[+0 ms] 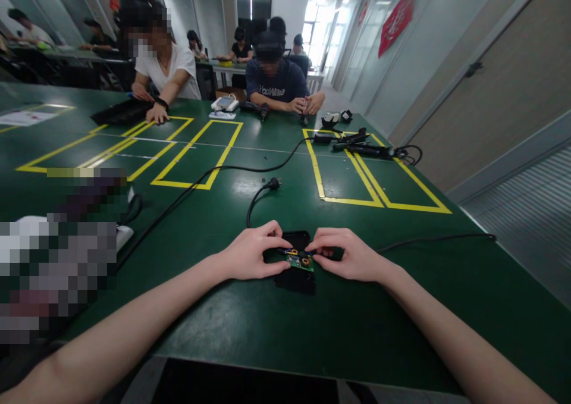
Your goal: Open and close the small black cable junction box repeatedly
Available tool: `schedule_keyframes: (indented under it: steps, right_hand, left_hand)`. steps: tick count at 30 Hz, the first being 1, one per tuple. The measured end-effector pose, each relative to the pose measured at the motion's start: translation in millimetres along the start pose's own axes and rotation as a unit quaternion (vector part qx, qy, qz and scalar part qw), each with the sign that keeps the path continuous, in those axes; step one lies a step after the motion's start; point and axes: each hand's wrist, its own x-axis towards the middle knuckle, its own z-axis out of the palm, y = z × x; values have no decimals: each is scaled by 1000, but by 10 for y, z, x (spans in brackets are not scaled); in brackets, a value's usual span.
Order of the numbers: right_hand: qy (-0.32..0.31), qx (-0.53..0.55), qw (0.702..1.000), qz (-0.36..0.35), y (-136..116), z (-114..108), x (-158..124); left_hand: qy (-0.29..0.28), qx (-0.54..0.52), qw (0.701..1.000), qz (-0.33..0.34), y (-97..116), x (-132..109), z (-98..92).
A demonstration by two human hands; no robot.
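A small green circuit board with a copper-wound coil and blue and yellow wires sits low over the table between my hands. My left hand grips its left edge, thumb at the near corner and fingers by the wires. At the opposite edge, my right hand pinches the board beside the wires; its fingertips partly cover them. Behind the board lies a black plastic shell, and another dark piece is under its near side. A black cord with a plug curves away beyond my left hand.
The green table bears yellow tape rectangles. A long black cable crosses it, and black cabled parts lie at the right back. Two people work across the table near a power drill. Blurred items are at left.
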Motion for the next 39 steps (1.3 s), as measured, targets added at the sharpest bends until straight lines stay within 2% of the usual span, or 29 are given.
schedule_keyframes:
  steps: [4, 12, 19, 22, 26, 30, 35, 39]
  right_hand:
    - [-23, 18, 999, 37, -16, -17, 3]
    - [-62, 95, 986, 126, -25, 15, 20]
    - [-92, 90, 984, 122, -55, -19, 8]
    - [-84, 74, 986, 123, -49, -7, 8]
    - [-46, -4, 995, 84, -52, 4, -10]
    - [-11, -109, 994, -4, -48, 3, -48]
    - [25, -242, 964, -104, -34, 12, -47]
    - [57, -328, 931, -149, -65, 21, -10]
  left_hand:
    - [16, -14, 1000, -18, 29, -3, 19]
    - [21, -17, 1000, -14, 47, -7, 17]
    - [58, 16, 998, -16, 90, -24, 43]
    - [79, 24, 997, -11, 96, -25, 40]
    - [111, 19, 994, -2, 97, -15, 19]
    - [137, -8, 990, 6, 111, -5, 6]
    - [157, -52, 986, 10, 106, -6, -2]
    - [174, -75, 982, 22, 72, -11, -16]
